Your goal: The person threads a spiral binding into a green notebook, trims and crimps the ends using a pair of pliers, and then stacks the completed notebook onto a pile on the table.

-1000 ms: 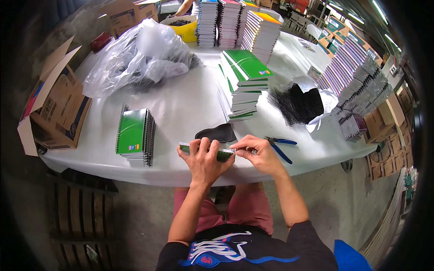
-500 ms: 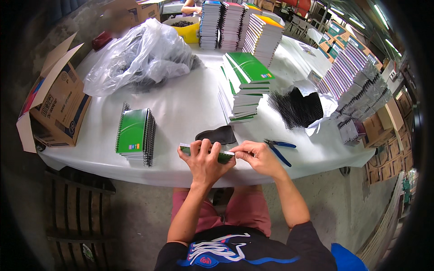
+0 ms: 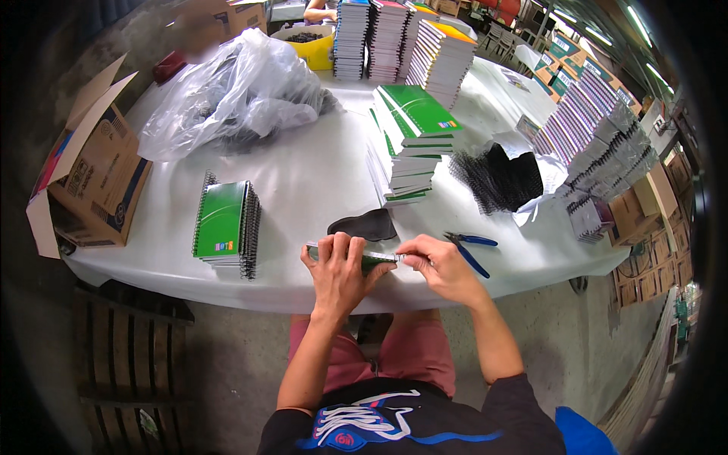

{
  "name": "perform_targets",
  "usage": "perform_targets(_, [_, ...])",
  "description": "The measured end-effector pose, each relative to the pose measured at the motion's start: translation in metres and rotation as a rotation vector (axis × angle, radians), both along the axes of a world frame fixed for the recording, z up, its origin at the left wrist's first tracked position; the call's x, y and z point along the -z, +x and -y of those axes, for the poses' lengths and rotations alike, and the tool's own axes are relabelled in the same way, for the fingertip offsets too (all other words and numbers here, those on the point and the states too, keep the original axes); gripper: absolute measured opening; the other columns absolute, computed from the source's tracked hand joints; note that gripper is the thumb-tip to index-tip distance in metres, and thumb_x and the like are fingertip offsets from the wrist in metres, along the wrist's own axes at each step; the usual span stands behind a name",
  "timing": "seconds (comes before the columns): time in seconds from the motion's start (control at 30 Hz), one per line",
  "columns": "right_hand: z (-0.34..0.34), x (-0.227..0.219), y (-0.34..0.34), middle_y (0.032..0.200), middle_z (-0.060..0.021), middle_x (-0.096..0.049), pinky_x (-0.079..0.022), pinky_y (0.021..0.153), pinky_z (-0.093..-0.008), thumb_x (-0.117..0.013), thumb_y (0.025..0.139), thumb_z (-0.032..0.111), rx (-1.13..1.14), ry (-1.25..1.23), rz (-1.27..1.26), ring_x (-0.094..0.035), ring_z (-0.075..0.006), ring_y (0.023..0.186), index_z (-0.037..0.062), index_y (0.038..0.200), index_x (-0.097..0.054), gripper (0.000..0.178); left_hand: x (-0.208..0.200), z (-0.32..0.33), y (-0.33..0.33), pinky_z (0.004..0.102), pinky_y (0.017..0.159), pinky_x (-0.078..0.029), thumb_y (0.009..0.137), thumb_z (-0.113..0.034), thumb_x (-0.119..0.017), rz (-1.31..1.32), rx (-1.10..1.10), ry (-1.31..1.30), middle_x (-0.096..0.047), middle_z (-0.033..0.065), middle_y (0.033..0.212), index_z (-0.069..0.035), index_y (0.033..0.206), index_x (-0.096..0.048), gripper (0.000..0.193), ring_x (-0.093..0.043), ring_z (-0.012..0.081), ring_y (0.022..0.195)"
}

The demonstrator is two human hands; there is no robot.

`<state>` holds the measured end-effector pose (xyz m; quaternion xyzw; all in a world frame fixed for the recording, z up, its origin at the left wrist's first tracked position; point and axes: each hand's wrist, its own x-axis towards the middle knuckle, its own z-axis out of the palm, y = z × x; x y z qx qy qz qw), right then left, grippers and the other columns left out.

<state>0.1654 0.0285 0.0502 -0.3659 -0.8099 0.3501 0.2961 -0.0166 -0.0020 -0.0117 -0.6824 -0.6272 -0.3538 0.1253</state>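
My left hand (image 3: 338, 269) is closed round a green-covered notebook (image 3: 373, 262), held on edge just above the table's front edge. At its right end my right hand (image 3: 440, 267) pinches a thin spiral coil (image 3: 400, 258); the fingers mostly hide it. A dark, flat, rounded pad (image 3: 364, 225) lies just beyond the notebook. Blue-handled pliers (image 3: 472, 249) rest with handles apart, to the right of my right hand. Left of my hands is a small pile of green spiral notebooks (image 3: 220, 220). Farther back stands a leaning stack of green-covered books (image 3: 413, 144) without visible coils.
Black coils (image 3: 504, 178) lie on white wrapping at the right, near stacked spiral notebooks (image 3: 584, 114). An open carton (image 3: 98, 174) and a large plastic bag (image 3: 235, 98) occupy the left. Tall notebook stacks (image 3: 440, 61), a yellow tub (image 3: 312, 51) and another person's arm (image 3: 320, 14) are behind.
My right hand has shifted slightly right, and a bit of coil now shows between its fingers and the notebook's end. The left hand keeps its hold, with the notebook turned slightly.
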Motion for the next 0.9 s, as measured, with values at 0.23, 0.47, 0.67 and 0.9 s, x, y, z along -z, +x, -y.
perform_targets(0.23, [-0.008, -0.003, -0.007, 0.059, -0.0045, -0.054, -0.039, 0.051, -0.0273, -0.055, 0.092, 0.023, 0.005, -0.139, 0.003, -0.047, -0.0119, 0.052, 0.0011, 0.089, -0.062, 0.023, -0.003, 0.0, -0.001, 0.0487, 0.085, -0.026, 0.063, -0.056, -0.071, 0.036, 0.034, -0.021, -0.047, 0.0015, 0.085, -0.013, 0.082, -0.052, 0.051, -0.045, 0.0226, 0.093])
perform_targets(0.47, [0.007, 0.001, -0.034, 0.06, -0.0105, -0.057, -0.045, 0.056, -0.0365, -0.058, 0.085, 0.034, 0.343, 0.076, 0.21, -0.057, -0.0261, 0.056, 0.0046, 0.077, -0.06, 0.03, 0.003, -0.002, 0.001, 0.0476, 0.087, -0.025, 0.063, -0.05, -0.074, 0.027, -0.009, 0.059, -0.046, 0.0004, 0.086, -0.016, 0.082, -0.053, 0.044, -0.045, 0.0193, 0.091])
perform_targets(0.67, [-0.018, -0.001, -0.021, 0.064, -0.0076, -0.06, -0.047, 0.061, -0.03, -0.06, 0.081, 0.022, 0.004, -0.269, 0.103, -0.06, -0.0212, 0.061, 0.0026, 0.083, -0.062, 0.019, -0.002, 0.0, -0.018, 0.0406, 0.084, -0.029, 0.054, -0.056, -0.076, 0.004, 0.065, 0.051, -0.047, 0.0018, 0.083, -0.013, 0.075, -0.051, 0.054, -0.046, 0.0222, 0.089])
perform_targets(0.9, [-0.069, 0.057, -0.046, 0.118, -0.007, -0.055, -0.044, 0.091, -0.0389, -0.056, 0.077, 0.009, -0.081, 0.524, 0.434, -0.049, -0.0278, 0.112, 0.0124, 0.115, -0.057, 0.038, -0.012, 0.005, -0.028, 0.0394, 0.078, -0.038, 0.048, -0.053, -0.081, 0.116, 0.149, 0.063, -0.05, 0.0039, 0.084, -0.009, 0.075, -0.053, 0.058, -0.046, 0.0255, 0.087])
